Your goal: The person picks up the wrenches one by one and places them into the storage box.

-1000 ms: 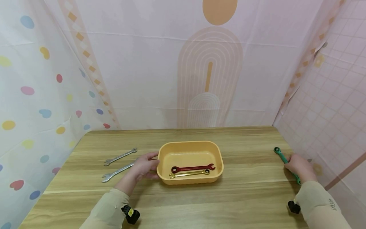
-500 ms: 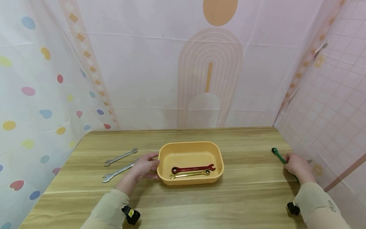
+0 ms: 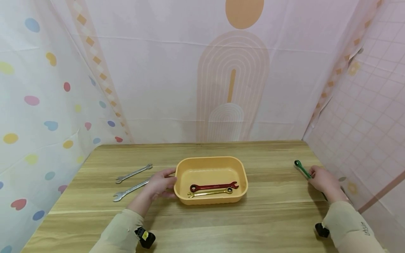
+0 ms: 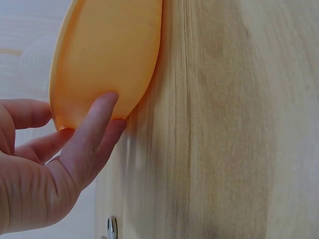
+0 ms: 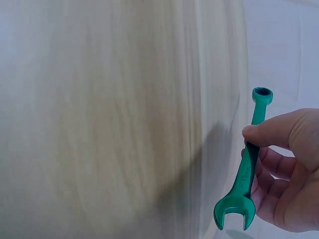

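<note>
Green wrench [image 3: 302, 169] nearer yellow tray [image 3: 211, 200] now

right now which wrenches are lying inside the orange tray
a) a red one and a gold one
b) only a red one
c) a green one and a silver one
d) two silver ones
a: the head view shows the red wrench and the gold wrench lying side by side on the floor of the orange tray.
</note>
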